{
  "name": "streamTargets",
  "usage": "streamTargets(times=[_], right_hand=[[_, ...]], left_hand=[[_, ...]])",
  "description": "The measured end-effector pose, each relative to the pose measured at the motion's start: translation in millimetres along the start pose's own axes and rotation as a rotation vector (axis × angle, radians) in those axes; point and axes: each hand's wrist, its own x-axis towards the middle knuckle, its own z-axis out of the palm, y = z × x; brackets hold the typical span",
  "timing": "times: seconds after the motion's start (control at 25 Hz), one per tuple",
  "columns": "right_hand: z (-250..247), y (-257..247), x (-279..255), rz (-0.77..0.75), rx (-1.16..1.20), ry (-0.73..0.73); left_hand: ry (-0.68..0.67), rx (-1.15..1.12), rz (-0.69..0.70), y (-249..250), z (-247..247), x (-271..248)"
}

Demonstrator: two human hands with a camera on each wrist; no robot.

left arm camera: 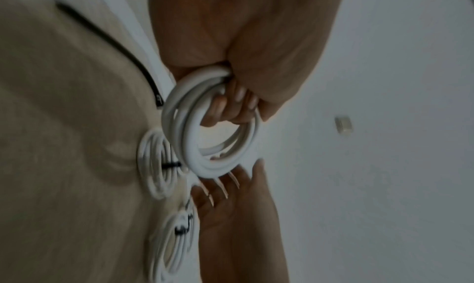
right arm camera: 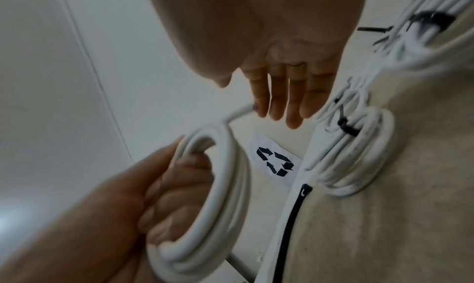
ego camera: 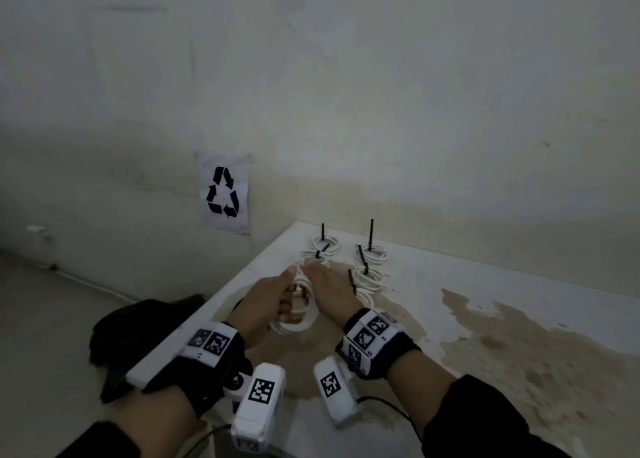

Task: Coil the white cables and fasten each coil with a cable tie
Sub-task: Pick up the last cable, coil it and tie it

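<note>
- The left hand has its fingers curled through the white cable coil, gripping it upright above the desk.
- The right hand is released, its fingers straight, their tips at the coil's loose end.
- Beyond the fingertips lie tied coils with black cable ties.
- A loose black cable tie lies on the desk beside the held coil.

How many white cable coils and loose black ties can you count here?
Tied white cable coils on the table: 5
Untied white cable coil in the left hand: 1
Loose black cable tie: 1
Total: 7
</note>
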Motion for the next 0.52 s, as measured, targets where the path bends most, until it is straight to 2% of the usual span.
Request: streamTargets(times=[0.12, 0.24, 0.36, 0.44, 0.52], right_hand=[[24.9, -8.1, 23.4, 0.012, -0.030, 0.016], [57.6, -9.6, 35.4, -0.022, -0.177, -0.210], [93.3, -15.7, 40.3, -0.176, -0.469, -0.405], [112.3, -21.0, 41.9, -0.271, -0.645, -0.488], [122.2, -24.2, 44.8, -0.330, -0.741, -0.512]], left_hand=[[0.120, 0.001, -0.010, 8.8, -58.3, 7.0], [0.263, -0.056, -0.001, 14.8, -118.8, 7.0], [0.342, -0.093, 0.034, 16.5, -161.8, 3.2], [0.373, -0.118, 0.045, 13.9, -178.2, 4.5], [0.409, -0.132, 0.045, 10.3, -186.4, 7.0]])
